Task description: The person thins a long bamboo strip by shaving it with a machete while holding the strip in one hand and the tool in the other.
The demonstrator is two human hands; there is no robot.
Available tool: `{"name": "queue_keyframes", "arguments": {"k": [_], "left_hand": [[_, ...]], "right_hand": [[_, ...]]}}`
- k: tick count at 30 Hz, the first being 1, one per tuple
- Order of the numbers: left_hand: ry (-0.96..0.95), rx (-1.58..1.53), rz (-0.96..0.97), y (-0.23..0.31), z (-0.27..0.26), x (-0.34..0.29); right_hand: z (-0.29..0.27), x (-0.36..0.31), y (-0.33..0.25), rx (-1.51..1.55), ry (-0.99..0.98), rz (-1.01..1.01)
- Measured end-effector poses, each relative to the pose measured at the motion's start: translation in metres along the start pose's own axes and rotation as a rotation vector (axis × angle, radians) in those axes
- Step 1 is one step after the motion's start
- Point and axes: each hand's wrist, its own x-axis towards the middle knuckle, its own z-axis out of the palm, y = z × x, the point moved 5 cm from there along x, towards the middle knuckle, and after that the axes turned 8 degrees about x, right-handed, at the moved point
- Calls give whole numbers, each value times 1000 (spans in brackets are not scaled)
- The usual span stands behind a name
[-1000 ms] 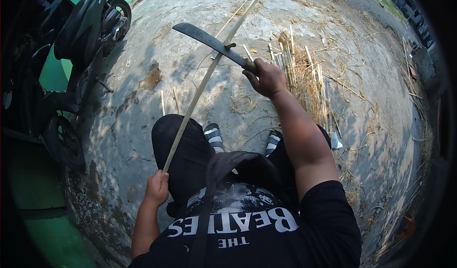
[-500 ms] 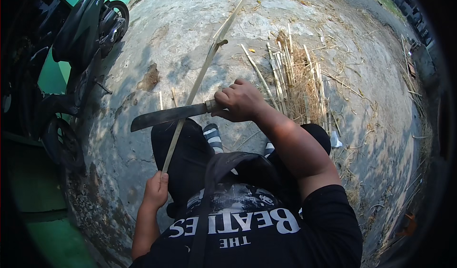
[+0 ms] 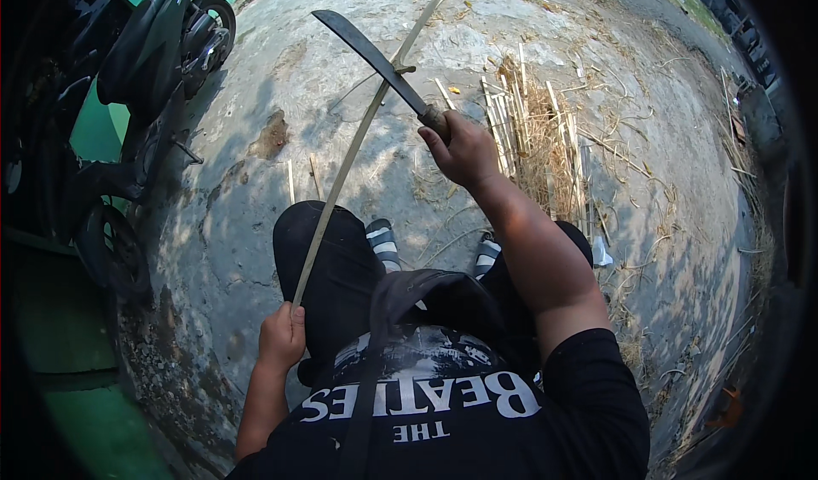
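Observation:
My left hand [image 3: 282, 337] is closed around the near end of a long, thin bamboo strip [image 3: 348, 160]. The strip slants over my left thigh and away toward the upper middle, with a small knobby piece sticking out along its far part. Gripped by its wooden handle in my right hand [image 3: 468, 147] is a machete [image 3: 368, 54] with a long dark blade. The blade points up and to the left, crossing the strip near the knobby piece. Whether blade and strip touch, I cannot tell.
A heap of split bamboo strips and pale shavings [image 3: 550, 135] lies on the concrete ground [image 3: 256, 80] beyond my right knee. Motorbikes [image 3: 153, 71] stand at the left by a green wall [image 3: 98, 135]. My sandalled feet [image 3: 383, 243] rest between my knees.
My right hand has moved the machete away from me and to the right, from near my left knee to the strip's far part. My left hand has stayed nearly still.

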Motion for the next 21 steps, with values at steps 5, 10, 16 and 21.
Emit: {"name": "queue_keyframes", "arguments": {"k": [5,10,16,21], "left_hand": [[2,-42,-34,-5,4,-2],[-175,-245,-162,-13,1,-2],[-319,-393,-287,-33,9,-6],[-460,-675,-368,-31,5,-15]], "right_hand": [[8,8,6,-1,-89,55],[38,-5,31,377,-242,354],[23,-8,-5,-62,-328,-38],[33,-23,-37,-174,-503,-542]]}}
